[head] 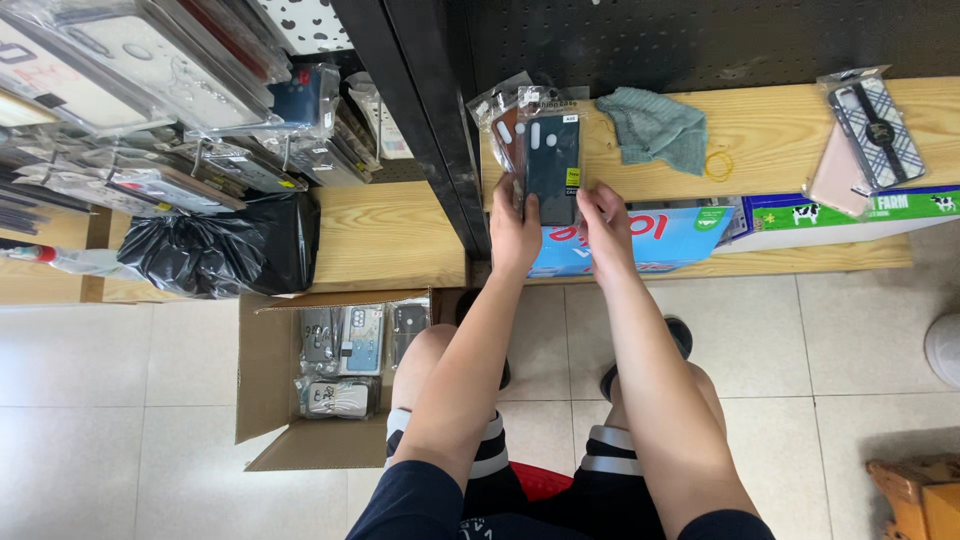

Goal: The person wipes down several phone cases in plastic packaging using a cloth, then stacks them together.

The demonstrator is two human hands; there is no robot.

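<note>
A dark phone case in a clear sleeve [552, 165] stands at the front of a small bundle of packaged cases [510, 125], held upright over the near edge of the wooden shelf [780, 130]. Its long axis runs away from the person, top end toward the black pegboard [650, 40]. The left hand [514, 232] grips the bundle along its left side, fingers closed round the lower edge; the right hand [605, 225] pinches the lower right corner of the dark case, thumb and fingers narrow. Both hands sit directly below the bundle and touching it; neither is nearer. Behind the bundle's foot lies a blue box [650, 240], flat on the shelf. To the right on the shelf: a grey-green cloth [655, 128], a yellow rubber band [718, 165], and further along a plaid case with a pink one [865, 135] resting over a green carton [850, 212]. Left of the black upright, hanging packaged cases [150, 70] and a black plastic bag [225, 245]. On the tiled floor, beside the left knee, an open cardboard box [270, 390] holds more packaged cases.
</note>
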